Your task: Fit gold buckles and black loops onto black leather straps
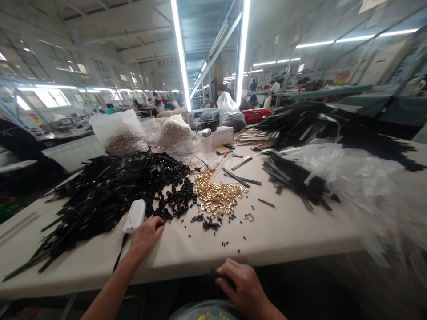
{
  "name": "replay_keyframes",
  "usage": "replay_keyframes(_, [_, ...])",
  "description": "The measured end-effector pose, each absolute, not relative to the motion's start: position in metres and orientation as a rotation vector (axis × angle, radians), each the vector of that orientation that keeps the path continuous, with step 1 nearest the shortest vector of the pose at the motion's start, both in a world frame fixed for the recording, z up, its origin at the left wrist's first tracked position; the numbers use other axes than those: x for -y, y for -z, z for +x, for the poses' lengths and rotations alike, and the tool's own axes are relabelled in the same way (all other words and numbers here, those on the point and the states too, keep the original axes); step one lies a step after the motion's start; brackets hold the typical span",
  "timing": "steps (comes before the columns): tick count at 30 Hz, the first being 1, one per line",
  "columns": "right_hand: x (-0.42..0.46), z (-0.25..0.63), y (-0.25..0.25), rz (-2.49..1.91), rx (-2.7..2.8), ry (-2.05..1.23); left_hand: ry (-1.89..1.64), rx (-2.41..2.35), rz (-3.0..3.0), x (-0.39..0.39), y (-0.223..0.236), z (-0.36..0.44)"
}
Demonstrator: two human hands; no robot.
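Observation:
My left hand (147, 234) rests on the table at the near edge of a heap of small black loops (180, 193), its fingers curled together. Whatever they pinch is hidden. A white power bank (134, 216) with a black cable lies beside that wrist. In front of the table's near edge is my right hand (240, 281), closed with thumb and fingers around something dark that blends into the shadow. Gold metal buckles (218, 195) are piled mid-table. Small black bits (211, 225) are scattered between the buckles and my hands.
A large heap of black straps (110, 191) covers the left. More black strips (293, 178) and clear plastic sheeting (363, 178) lie right. Bags of small pieces (175, 133), a lidded jar (207, 140) and a red basket (256, 116) stand behind. People work farther off.

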State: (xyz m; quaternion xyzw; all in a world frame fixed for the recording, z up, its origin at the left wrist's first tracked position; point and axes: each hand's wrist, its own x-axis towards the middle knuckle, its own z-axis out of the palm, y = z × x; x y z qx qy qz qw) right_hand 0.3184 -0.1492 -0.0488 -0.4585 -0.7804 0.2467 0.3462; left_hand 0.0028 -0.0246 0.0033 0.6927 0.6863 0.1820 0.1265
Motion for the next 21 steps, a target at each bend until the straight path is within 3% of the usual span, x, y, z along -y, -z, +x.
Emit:
replay_keyframes(4, [0.142, 0.318, 0.048, -1.203, 1.995, -0.637, -0.664, -1.852, 1.874, 0.030, -0.005, 0.012])
replay_keyframes(9, [0.130, 0.318, 0.025, -1.245, 1.944, -0.566, -1.030, -1.291, 1.115, 0.060, -0.009, 0.063])
replay_keyframes(21, [0.127, 0.319, -0.001, -1.302, 1.759, -0.469, -0.972, -0.997, 0.574, 0.088, -0.012, 0.146])
